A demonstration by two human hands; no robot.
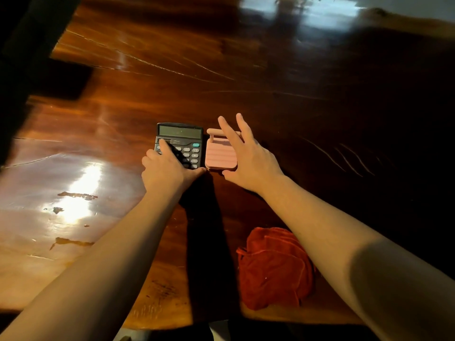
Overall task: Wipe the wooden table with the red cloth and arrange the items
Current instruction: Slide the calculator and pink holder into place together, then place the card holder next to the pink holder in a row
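Note:
A black calculator (183, 140) lies flat in the middle of the glossy wooden table (172, 77). Right beside it sits a small pink ribbed object (219, 153) with a bar at its far end. My left hand (167, 168) rests on the calculator's near left part, thumb along its front edge. My right hand (246, 153) hovers over the pink object's right side with fingers spread; its thumb touches the object's near right corner. A crumpled red cloth (273, 267) lies near the table's front edge, under my right forearm.
Bright glare and a few wet-looking patches (73, 205) mark the table's left front. A dark shape (29, 45) borders the table at the far left. The table's right side is in deep shadow.

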